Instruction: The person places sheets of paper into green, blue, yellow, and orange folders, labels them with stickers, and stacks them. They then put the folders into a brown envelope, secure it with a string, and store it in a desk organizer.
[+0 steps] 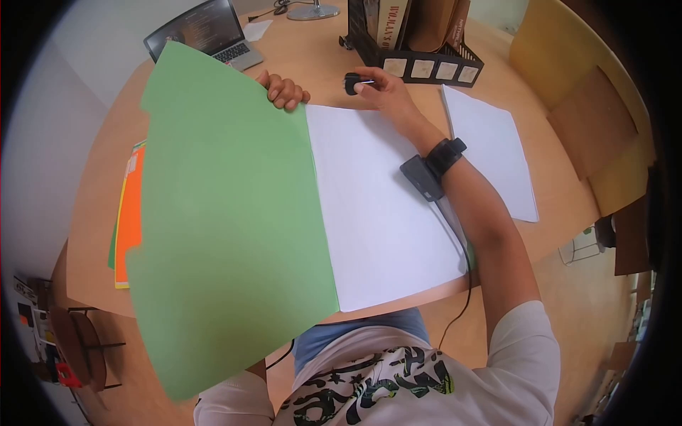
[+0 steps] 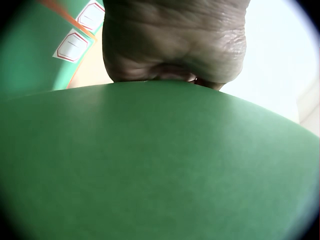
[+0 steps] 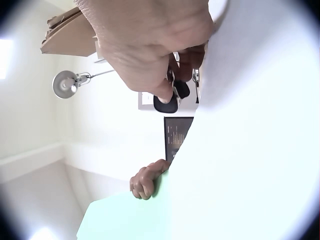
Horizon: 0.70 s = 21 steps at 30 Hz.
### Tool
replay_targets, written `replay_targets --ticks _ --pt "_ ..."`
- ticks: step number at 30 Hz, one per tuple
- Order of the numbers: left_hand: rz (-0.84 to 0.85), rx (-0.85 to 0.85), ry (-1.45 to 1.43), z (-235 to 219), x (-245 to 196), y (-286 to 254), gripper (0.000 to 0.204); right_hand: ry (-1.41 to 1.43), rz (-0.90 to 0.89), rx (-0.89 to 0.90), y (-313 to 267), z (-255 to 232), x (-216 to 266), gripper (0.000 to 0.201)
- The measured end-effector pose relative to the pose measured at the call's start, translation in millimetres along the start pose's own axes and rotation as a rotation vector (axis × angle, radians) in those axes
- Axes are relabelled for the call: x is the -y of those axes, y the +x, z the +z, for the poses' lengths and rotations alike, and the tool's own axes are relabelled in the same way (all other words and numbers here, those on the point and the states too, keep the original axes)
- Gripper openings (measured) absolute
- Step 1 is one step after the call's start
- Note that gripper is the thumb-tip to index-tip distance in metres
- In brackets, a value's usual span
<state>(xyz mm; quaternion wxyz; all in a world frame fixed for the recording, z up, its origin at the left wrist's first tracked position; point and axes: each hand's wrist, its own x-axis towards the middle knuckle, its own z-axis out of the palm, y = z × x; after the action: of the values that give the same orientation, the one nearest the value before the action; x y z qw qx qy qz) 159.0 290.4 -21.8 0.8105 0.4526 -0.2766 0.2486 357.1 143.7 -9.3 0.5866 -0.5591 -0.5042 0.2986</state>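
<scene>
A green folder lies open at the table's front edge, its left cover raised and white paper on its right side. The left hand grips the cover's top edge, fingers curled over it. In the left wrist view the green cover hides that hand's fingertips. Above the paper's top edge, the right hand pinches a small black clip with metal parts. The right wrist view shows the clip beside the thumb of the right hand, partly covered by fingers.
Another stack of white paper lies to the right. Orange and green folders stick out at left beneath the raised cover. Toward the back are a laptop, a lamp base and a black file holder with books.
</scene>
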Motion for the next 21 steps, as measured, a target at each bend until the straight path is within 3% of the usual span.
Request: replay_targets --ticks 5,8,11,12,13,14,16,17,19,21 --pt "-0.073 -0.047 -0.023 -10.7 -3.0 -7.5 0.049 -0.32 0.013 -0.283 17.0 -15.9 -26.5 0.046" --pt "-0.198 0.171 -0.193 -52.1 -5.2 -1.0 0.052 -0.444 -0.014 -0.264 25.0 -17.8 -36.4 0.046" --pt "-0.2 0.091 -0.162 -72.6 -5.4 -8.8 0.05 -0.45 -0.048 -0.173 29.7 -14.5 -34.0 0.043" --pt "-0.246 -0.133 -0.034 -72.4 -4.7 -16.0 0.051 -0.511 -0.05 -0.198 29.4 -14.6 -32.2 0.042" --pt "-0.287 -0.362 0.091 -42.6 -5.8 -17.4 0.052 -0.573 -0.053 -0.219 27.6 -13.9 -27.2 0.042" --pt "-0.251 -0.539 0.364 -18.1 -2.0 -11.8 0.056 -0.635 -0.061 -0.237 26.5 -12.1 -19.6 0.042" --pt "-0.334 -0.949 0.917 30.9 6.1 -0.9 0.064 -0.487 -0.136 -0.282 19.8 -8.6 4.5 0.042" --pt "-0.317 -1.042 1.126 54.8 9.7 4.9 0.067 -0.412 -0.175 -0.302 15.9 -7.9 21.1 0.042" --pt "-0.274 -0.964 1.105 35.0 17.6 2.2 0.065 -0.274 -0.204 -0.184 10.4 -13.5 58.0 0.046" --pt "-0.187 -0.921 1.19 22.7 26.2 -0.6 0.061 -0.158 -0.051 -0.09 -3.5 -20.2 100.8 0.05"
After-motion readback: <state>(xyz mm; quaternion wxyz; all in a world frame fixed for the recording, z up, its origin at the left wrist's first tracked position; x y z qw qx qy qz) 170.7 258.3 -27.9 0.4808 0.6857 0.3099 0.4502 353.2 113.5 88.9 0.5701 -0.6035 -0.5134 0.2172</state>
